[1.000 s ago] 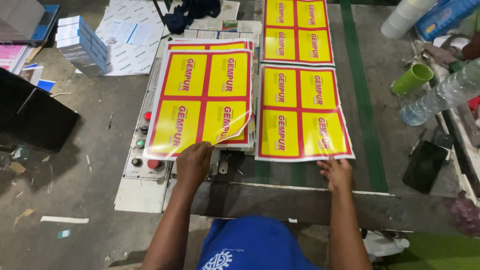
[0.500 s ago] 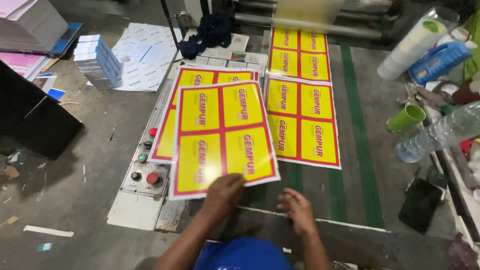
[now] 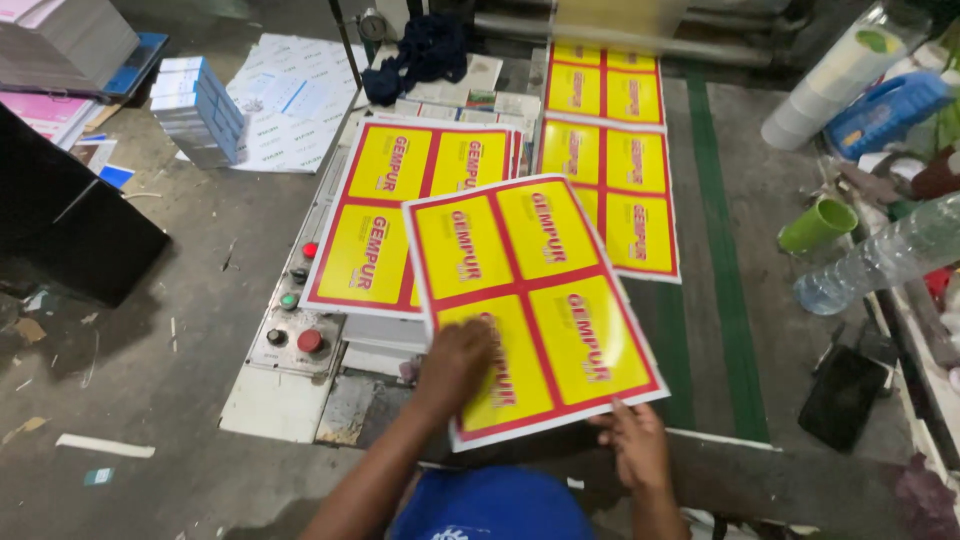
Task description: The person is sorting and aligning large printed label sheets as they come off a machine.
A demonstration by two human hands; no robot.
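Here the left hand (image 3: 455,360) lies flat on a yellow and red printed sheet (image 3: 530,300), fingers spread over its lower part, while the right hand (image 3: 632,440) pinches the near edge from below, thumb on top. The sheet is held tilted, partly over the pile of same sheets (image 3: 390,215) beside the control panel (image 3: 295,325) and partly over the sheets on the conveyor (image 3: 610,150). I judge it is taken up but not yet squared on the pile, and at least three more sheets wait on the belt.
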